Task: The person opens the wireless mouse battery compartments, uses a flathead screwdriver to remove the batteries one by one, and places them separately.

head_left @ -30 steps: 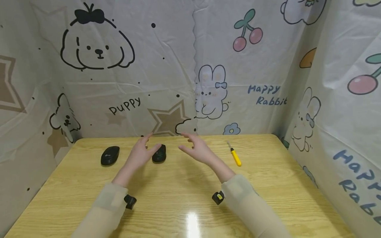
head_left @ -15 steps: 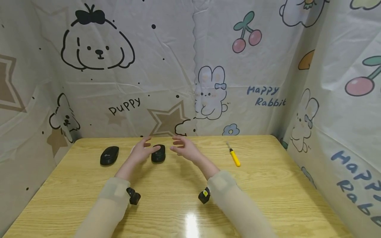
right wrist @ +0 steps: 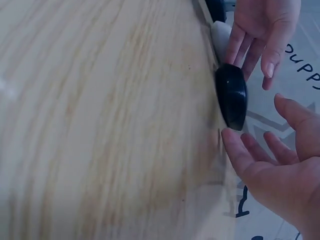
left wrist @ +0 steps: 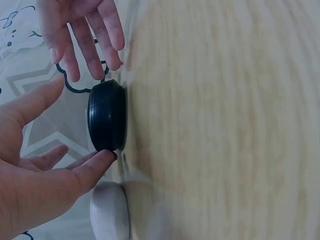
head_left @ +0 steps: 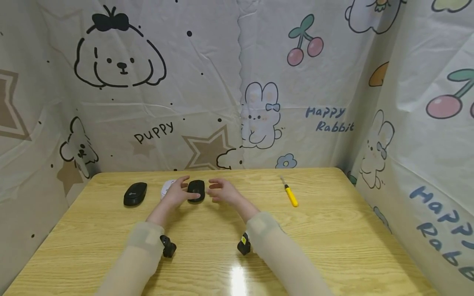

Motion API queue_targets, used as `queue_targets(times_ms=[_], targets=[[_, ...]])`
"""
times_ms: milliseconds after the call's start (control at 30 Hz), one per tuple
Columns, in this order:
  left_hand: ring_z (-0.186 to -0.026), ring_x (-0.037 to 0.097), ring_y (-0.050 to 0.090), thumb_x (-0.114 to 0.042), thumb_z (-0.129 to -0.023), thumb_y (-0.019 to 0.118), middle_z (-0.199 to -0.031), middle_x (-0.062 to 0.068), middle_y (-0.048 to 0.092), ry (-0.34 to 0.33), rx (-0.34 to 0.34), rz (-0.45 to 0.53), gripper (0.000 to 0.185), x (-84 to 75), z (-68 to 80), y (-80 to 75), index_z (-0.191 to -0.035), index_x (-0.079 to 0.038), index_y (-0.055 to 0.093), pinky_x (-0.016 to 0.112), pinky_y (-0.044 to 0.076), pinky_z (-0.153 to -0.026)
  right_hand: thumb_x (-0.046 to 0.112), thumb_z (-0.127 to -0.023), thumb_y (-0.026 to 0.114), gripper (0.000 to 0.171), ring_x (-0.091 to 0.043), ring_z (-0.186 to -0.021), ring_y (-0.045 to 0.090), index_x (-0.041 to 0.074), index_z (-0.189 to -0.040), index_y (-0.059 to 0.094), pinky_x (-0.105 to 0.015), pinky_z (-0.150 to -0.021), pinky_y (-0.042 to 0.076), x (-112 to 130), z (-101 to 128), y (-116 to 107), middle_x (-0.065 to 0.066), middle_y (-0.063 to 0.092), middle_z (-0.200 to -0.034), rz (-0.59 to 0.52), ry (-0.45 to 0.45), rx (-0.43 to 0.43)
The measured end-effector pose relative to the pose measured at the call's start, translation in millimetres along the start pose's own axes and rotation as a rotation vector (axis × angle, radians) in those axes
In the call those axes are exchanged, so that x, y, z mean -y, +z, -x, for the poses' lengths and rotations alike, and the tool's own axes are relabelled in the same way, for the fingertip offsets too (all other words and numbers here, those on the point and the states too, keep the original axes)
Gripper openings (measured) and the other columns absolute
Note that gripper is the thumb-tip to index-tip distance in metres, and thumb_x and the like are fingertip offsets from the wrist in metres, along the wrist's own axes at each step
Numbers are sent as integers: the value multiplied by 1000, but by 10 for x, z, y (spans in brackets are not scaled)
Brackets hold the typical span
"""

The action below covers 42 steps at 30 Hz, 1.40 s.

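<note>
While both hands flank the black mouse [head_left: 196, 190], left grip [head_left: 177, 193] open, fingertip touching, right grip [head_left: 221, 192] open, empty

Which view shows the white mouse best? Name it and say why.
The left wrist view: the white mouse sits large beside the black mouse, though blurred. The head view shows only a small sliver behind the left hand. The right wrist view shows a bit behind fingers.
</note>
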<state>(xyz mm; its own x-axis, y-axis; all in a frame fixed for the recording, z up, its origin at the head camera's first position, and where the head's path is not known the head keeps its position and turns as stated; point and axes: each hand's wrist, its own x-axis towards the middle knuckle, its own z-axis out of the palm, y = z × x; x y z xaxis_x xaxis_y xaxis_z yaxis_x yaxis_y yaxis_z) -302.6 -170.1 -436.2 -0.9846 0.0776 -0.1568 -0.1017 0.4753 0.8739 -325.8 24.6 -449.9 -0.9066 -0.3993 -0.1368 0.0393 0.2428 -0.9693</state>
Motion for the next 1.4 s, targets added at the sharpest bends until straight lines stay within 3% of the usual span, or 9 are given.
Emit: queue_targets(times_ms=[367,600,900,1067,1267,1400], targets=[[-134,42,33,-6,-77,76,-144,31,33,-27,-7,41,95,29,-13,70,-150,-4,14,52,31,-109,13,-89,65,56,-32,-114,57,-3,-138,42,-38,-88,54,-34,-91,60,-22,52,-133,72,-26,14],[-133,40,34,2,-77,72,-144,32,33,-53,-9,81,88,2,8,136,-145,10,16,46,32,-111,8,-87,66,53,-30,-113,58,-4,-134,46,-34,-84,55,-67,-102,101,-20,55,-130,85,-31,-16],[-132,40,37,11,-78,67,-145,31,32,-40,-9,203,79,30,-2,148,-143,13,21,44,33,-110,0,-86,64,47,-30,-113,58,-3,-132,51,-33,-86,55,-115,-101,106,-20,55,-130,-48,-13,-80],[-130,38,41,12,-78,65,-145,29,33,-51,-21,235,75,34,16,163,-142,11,26,42,39,-106,-6,-84,63,47,-30,-114,58,-3,-130,53,-32,-86,55,-145,-94,105,-20,55,-130,-133,8,-114],[-123,36,49,12,-79,66,-137,28,45,-32,-61,254,71,24,48,170,-141,6,33,30,50,-91,-7,-83,64,47,-25,-104,62,0,-128,55,-33,-84,55,-85,-44,73,-22,59,-124,-173,-2,-132],[-120,35,53,10,-79,66,-131,27,51,0,-95,263,67,-13,51,162,-140,5,38,29,50,-91,-9,-83,64,49,-24,-101,62,-2,-130,53,-33,-85,55,11,-9,31,-21,56,-128,-200,-41,-123]])
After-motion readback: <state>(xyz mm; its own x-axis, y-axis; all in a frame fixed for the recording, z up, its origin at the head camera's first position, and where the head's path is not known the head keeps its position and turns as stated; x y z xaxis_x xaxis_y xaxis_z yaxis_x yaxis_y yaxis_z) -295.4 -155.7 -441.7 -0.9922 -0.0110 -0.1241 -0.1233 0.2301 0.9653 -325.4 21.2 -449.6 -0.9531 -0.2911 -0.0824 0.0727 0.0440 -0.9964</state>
